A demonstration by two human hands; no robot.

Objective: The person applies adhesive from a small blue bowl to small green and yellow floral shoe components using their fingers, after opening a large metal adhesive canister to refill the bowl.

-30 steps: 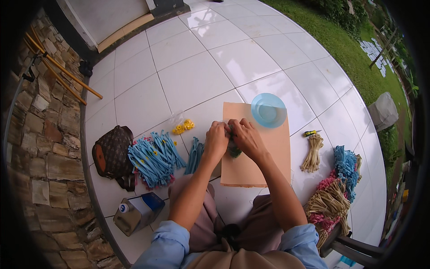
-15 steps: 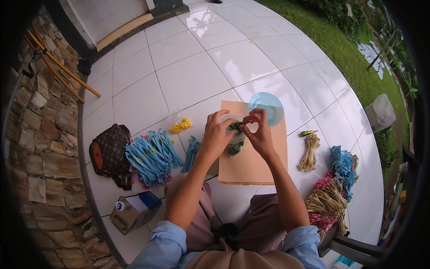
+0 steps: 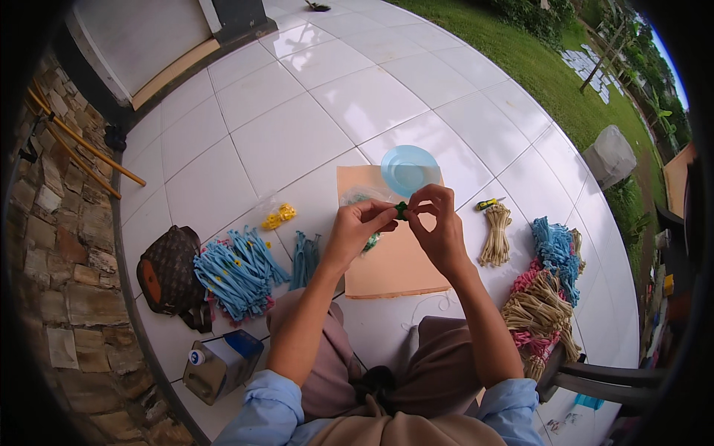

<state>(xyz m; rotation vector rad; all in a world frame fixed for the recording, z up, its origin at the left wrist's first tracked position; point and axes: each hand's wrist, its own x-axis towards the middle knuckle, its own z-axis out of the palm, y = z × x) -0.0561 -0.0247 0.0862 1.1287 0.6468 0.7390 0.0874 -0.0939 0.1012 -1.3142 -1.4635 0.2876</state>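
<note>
My left hand (image 3: 358, 227) and my right hand (image 3: 439, 223) meet above a tan board (image 3: 394, 264) on the white tiled floor. Both pinch a small green piece (image 3: 401, 209) between fingertips. Under the hands lies a clear bag of green pieces (image 3: 360, 199), partly hidden. A light blue round dish (image 3: 409, 169) rests on the board's far edge, just beyond my right hand.
Blue cord bundles (image 3: 234, 269) and a teal bundle (image 3: 303, 256) lie left, with a yellow-filled bag (image 3: 277, 217), a brown pouch (image 3: 167, 267) and a carton (image 3: 219, 364). Tan (image 3: 495, 234), blue (image 3: 554, 249) and pink-tan bundles (image 3: 539, 316) lie right, by a chair (image 3: 602, 372). Stone wall left.
Both hands lifted off the board and rose toward the blue dish, bringing the small green piece up between the fingertips.
</note>
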